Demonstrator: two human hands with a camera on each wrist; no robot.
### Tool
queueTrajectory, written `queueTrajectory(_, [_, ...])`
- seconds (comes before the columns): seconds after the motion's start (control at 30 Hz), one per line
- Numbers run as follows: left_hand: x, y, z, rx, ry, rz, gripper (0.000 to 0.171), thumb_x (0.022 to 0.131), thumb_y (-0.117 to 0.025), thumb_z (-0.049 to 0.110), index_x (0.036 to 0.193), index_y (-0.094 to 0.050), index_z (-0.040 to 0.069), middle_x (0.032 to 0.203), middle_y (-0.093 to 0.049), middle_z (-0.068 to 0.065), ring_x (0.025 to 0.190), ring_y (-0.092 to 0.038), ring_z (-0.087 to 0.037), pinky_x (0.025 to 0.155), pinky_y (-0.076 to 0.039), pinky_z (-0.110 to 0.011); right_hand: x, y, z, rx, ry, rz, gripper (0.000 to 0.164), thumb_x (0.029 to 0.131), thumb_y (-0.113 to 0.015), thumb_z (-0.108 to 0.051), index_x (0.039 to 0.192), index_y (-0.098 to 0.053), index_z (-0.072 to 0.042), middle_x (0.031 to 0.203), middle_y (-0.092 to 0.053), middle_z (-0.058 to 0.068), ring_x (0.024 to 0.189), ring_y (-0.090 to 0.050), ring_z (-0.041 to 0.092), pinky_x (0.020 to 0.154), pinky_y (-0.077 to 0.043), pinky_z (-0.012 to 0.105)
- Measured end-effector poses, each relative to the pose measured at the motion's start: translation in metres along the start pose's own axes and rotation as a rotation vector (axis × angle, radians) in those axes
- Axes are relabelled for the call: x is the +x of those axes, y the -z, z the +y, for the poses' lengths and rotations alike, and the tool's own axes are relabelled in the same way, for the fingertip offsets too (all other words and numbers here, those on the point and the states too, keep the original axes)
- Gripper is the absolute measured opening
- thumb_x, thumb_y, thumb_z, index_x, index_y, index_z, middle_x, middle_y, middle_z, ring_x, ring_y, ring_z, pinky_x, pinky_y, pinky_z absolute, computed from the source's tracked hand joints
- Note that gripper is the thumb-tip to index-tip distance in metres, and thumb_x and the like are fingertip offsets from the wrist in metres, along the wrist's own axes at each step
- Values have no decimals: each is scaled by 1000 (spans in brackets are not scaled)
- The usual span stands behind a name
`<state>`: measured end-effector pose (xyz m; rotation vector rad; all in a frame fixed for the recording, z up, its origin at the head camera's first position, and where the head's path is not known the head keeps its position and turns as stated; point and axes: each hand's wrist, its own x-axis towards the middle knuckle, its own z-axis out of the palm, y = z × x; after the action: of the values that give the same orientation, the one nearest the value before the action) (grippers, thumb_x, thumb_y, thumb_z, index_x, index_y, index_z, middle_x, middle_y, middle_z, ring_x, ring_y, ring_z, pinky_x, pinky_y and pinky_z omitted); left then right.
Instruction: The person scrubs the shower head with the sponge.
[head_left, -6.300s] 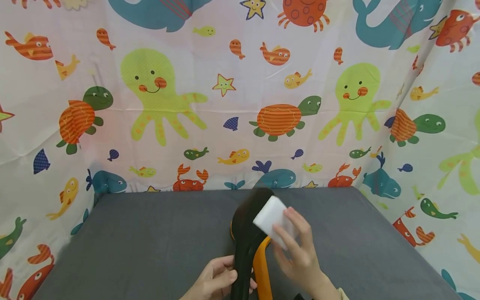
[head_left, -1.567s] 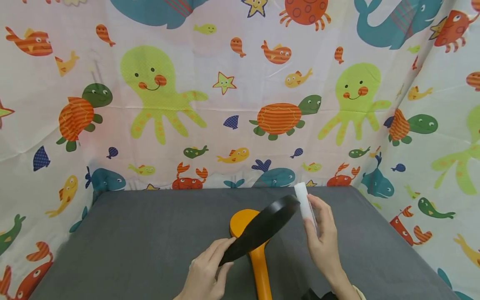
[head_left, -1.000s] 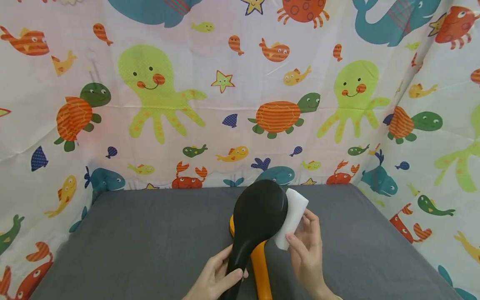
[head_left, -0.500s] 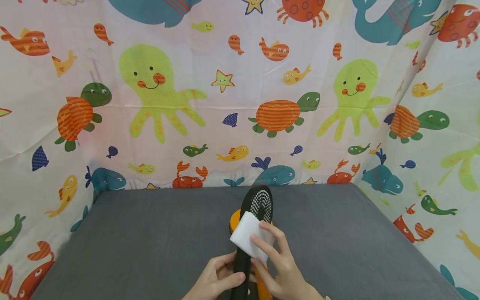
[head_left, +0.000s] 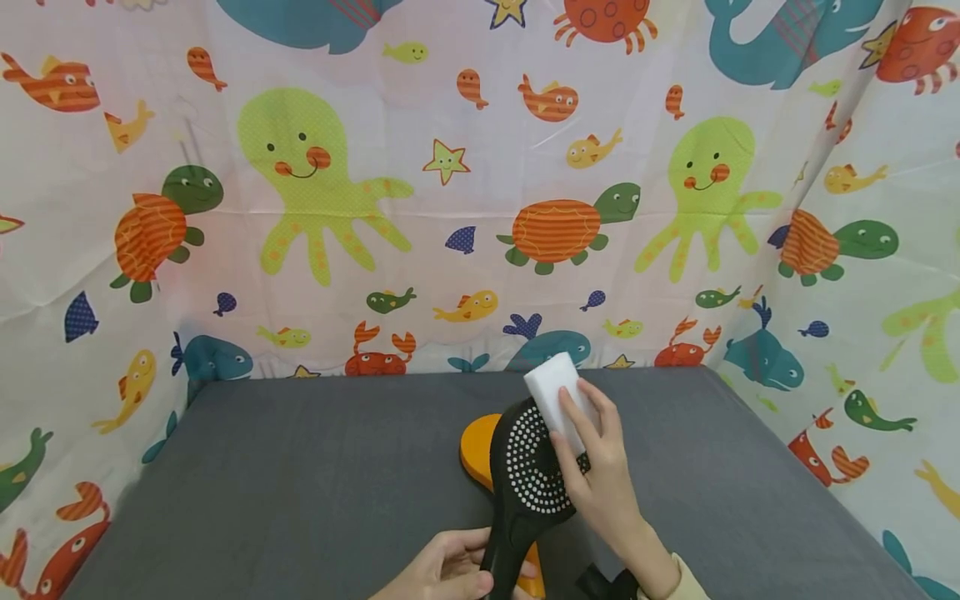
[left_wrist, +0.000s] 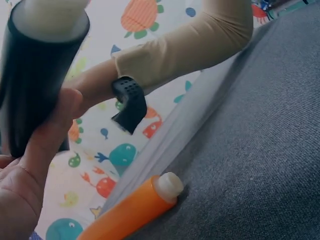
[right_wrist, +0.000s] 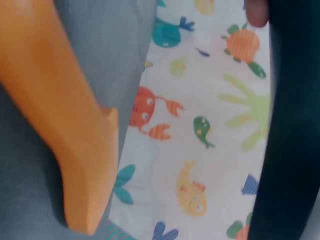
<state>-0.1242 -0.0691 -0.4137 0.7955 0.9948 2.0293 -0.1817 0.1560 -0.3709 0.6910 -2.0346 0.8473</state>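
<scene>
My left hand (head_left: 459,568) grips a black shower head (head_left: 528,471) by its handle, low at the front of the head view. Its round face of pale nozzles is turned up towards the camera. My right hand (head_left: 606,471) pinches a white sponge (head_left: 555,396) between fingers and thumb, at the upper right rim of that face, covering part of the nozzles. Behind lies an orange shower head (head_left: 477,446) on the table, partly hidden by the black one. In the left wrist view the black handle (left_wrist: 37,85) ends in a pale threaded fitting.
A grey cloth (head_left: 322,475) covers the table. A white curtain (head_left: 420,108) printed with sea animals hangs behind and at the sides. A black strap (left_wrist: 131,102) hangs at the right wrist, below a beige sleeve (left_wrist: 185,50).
The black shower head has turned from its smooth back, through edge-on, to its nozzle face. The sponge has moved from the neck up to the right rim. The orange shower head stays put.
</scene>
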Motion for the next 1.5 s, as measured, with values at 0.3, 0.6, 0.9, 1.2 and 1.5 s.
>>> queueTrajectory(0.3, [1,9,-2,-94,-154,-64,43,101,-19,4,141,-23,-9,132,-51,-16,109,-58,-23,93,-45,-36,-35,-1,-14,-37,-120,-149,54,80,-66,0,131,-52,-8,135,-38,18,116,-40,31,76,-49,50])
queueTrajectory(0.6, [4,12,-8,-54,-129,-49,43,99,-26,3,141,-24,-9,123,-56,-14,108,-58,-23,96,-41,-42,-20,-9,-32,131,147,-183,41,96,-50,-30,129,-54,-6,136,-38,19,118,-40,29,95,-41,28])
queueTrajectory(0.9, [2,7,-7,-89,-96,-36,42,99,-27,3,140,-25,-5,131,-50,-16,110,-58,-25,98,-39,-43,5,-8,-17,-19,53,-127,47,95,-48,-37,132,-52,-9,137,-38,17,115,-43,32,78,-48,49])
queueTrajectory(1.2, [2,10,-7,-128,-203,-67,45,97,-26,-3,142,-22,3,136,-43,-23,112,-55,-31,95,-42,-47,-11,3,-3,-150,-94,-42,53,76,-68,-3,127,-54,-3,130,-42,23,109,-44,39,70,-50,55])
queueTrajectory(1.5, [3,15,-9,-93,-197,-8,44,97,-32,-2,139,-18,5,128,-50,-20,111,-56,-30,90,-47,-43,-37,1,-33,41,-7,-252,47,84,-66,-15,129,-53,-11,132,-40,14,111,-43,26,75,-52,41])
